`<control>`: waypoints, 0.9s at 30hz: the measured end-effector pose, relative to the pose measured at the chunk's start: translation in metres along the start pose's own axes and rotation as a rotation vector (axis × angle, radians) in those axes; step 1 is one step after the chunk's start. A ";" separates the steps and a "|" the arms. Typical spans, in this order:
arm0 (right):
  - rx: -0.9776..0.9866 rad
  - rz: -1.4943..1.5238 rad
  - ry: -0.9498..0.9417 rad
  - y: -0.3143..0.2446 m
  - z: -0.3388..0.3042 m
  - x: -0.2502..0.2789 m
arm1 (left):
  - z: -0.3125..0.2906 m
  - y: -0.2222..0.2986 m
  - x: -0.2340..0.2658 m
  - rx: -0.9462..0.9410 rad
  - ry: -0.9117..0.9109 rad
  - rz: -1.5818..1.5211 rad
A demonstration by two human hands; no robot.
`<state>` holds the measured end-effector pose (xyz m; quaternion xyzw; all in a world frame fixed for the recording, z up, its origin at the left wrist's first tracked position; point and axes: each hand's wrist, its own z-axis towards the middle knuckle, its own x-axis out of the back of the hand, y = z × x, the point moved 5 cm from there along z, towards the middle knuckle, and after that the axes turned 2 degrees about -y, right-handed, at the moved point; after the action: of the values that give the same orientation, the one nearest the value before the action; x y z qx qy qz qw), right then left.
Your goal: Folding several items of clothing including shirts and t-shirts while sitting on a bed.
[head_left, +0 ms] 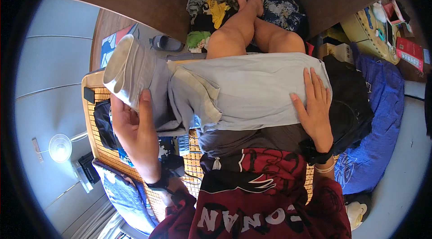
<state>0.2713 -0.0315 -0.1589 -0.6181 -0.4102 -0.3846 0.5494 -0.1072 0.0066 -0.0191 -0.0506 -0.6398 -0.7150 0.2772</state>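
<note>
Left hand [135,124] has its thumb and fingers clamped on the thick, whitish band [121,70] of a pale grey-blue garment [261,88], holding that end raised. From this hand the cloth runs rightward across the thighs to the right hand [316,106], which lies flat on its far end, palm down, thumb apart from the fingers. Just right of the right hand is a black cloth [353,104], and beyond that a blue-purple cloth [382,108]. Below and between the hands, a patch of woven mat [193,167] shows. Ahead of the left hand, a dark sandal [166,43] rests on the floor; ahead of both hands, past the knees, lies a yellow cloth [218,12] among heaped clothes. Well left of the left hand is a white fan [60,148].
</note>
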 end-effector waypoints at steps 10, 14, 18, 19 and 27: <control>0.126 -0.061 -0.005 -0.025 -0.003 0.008 | -0.006 0.042 -0.007 -0.046 0.135 0.052; 0.180 -0.022 -0.052 -0.035 -0.004 0.002 | -0.014 0.062 -0.025 -0.140 0.207 0.173; 0.172 -0.001 -0.054 -0.034 -0.005 0.004 | -0.012 0.062 -0.029 -0.121 0.216 0.113; 0.161 0.010 -0.054 -0.033 -0.006 0.005 | -0.011 0.061 -0.030 -0.114 0.217 0.097; 0.198 0.036 -0.044 -0.030 -0.002 0.001 | -0.006 0.061 -0.028 -0.075 0.229 0.013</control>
<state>0.2436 -0.0316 -0.1465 -0.5761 -0.4470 -0.3187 0.6055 -0.0537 0.0088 0.0215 0.0168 -0.5766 -0.7376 0.3511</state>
